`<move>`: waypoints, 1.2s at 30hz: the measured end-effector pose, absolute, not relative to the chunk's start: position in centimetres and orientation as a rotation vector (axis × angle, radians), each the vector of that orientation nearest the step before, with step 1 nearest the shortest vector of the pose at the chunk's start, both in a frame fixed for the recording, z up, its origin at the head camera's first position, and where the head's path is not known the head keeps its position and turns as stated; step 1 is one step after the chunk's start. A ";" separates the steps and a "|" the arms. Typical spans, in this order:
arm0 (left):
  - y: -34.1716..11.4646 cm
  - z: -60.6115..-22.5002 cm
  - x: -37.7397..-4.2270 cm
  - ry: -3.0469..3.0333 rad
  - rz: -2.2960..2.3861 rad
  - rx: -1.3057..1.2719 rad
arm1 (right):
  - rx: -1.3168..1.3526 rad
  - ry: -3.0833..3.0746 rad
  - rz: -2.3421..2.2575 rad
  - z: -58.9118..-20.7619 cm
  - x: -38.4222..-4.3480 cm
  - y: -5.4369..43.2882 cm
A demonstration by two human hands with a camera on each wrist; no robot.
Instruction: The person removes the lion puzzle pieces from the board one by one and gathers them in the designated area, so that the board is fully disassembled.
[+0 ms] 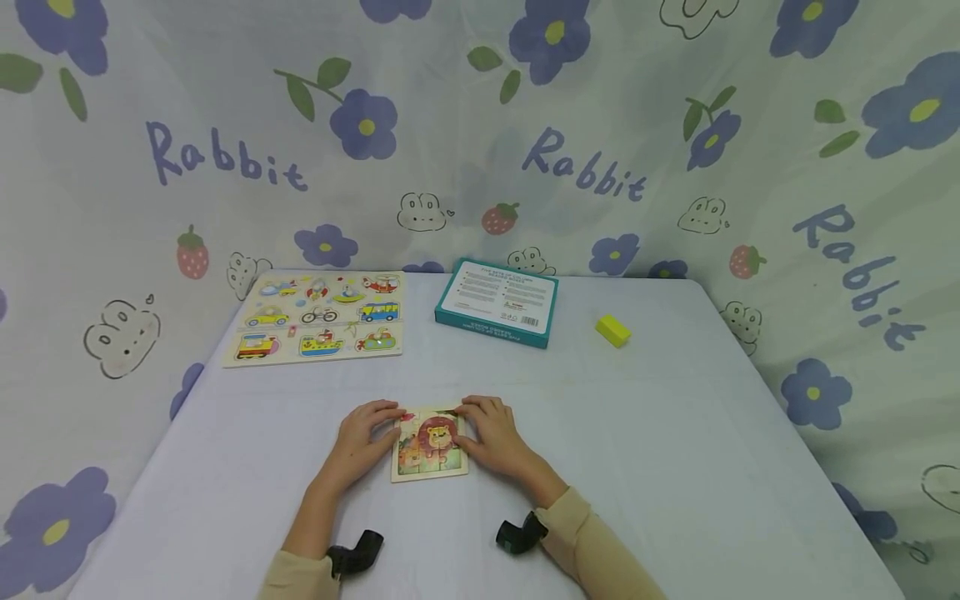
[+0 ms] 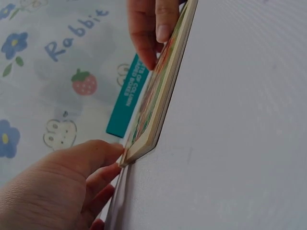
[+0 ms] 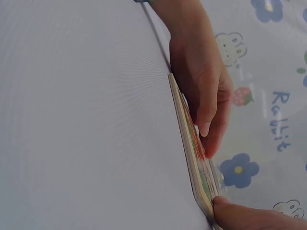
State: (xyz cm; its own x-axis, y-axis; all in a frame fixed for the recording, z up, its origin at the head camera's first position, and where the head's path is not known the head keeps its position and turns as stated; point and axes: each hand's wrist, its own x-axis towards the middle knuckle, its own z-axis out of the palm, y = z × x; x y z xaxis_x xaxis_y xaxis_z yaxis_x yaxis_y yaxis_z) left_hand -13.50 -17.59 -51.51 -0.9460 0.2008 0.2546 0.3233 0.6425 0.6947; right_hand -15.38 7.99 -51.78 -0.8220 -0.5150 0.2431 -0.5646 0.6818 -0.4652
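A small square wooden jigsaw puzzle [image 1: 430, 458] with a lion picture lies on the table in the head view, its pieces fitted in a pale frame. On its left side, my left hand [image 1: 365, 442] holds the edge with curled fingers, the thumb beside the frame. My right hand [image 1: 491, 433] grips the opposite side, thumb over the right edge and fingertips at the far right corner. Seen low in the left wrist view, the left hand [image 2: 62, 179] has its thumb at the frame's corner. In the right wrist view, only part of the right hand [image 3: 254, 218] shows.
Behind the puzzle are a wooden vehicle peg board [image 1: 348, 329] at left and a teal flat box [image 1: 495, 302] in the middle. A yellow block [image 1: 613, 331] sits farther right. All rest on a white-covered table [image 1: 660, 467] before a flowered curtain [image 1: 465, 125].
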 end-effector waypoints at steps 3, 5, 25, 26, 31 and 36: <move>-17.6 -51.6 -13.6 -2.712 -1.180 -0.442 | 0.871 -2.807 0.850 -51.9 -15.5 8.0; -17.7 -51.6 -13.6 -2.718 -1.175 -0.444 | 0.850 -2.807 0.872 -52.0 -15.5 7.9; -17.7 -51.2 -13.8 -2.737 -1.121 -0.471 | 0.810 -2.686 1.144 -51.9 -15.7 7.6; -17.7 -51.2 -13.8 -2.737 -1.119 -0.473 | 0.811 -2.680 1.158 -51.9 -15.7 7.6; -17.6 -51.2 -13.6 -2.733 -1.117 -0.474 | 0.840 -2.645 1.171 -52.1 -15.6 7.5; -17.6 -51.3 -13.5 -2.737 -1.104 -0.458 | 0.865 -2.591 1.121 -52.3 -15.5 7.3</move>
State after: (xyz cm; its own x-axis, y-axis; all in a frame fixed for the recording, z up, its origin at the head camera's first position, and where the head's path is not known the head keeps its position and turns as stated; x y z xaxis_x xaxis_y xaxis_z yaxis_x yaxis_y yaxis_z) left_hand -13.49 -17.61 -51.28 -0.9413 0.2224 0.2538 0.3363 0.6814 0.6500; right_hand -15.53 7.27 -52.27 -0.8119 -0.4384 0.3855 -0.5812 0.5438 -0.6054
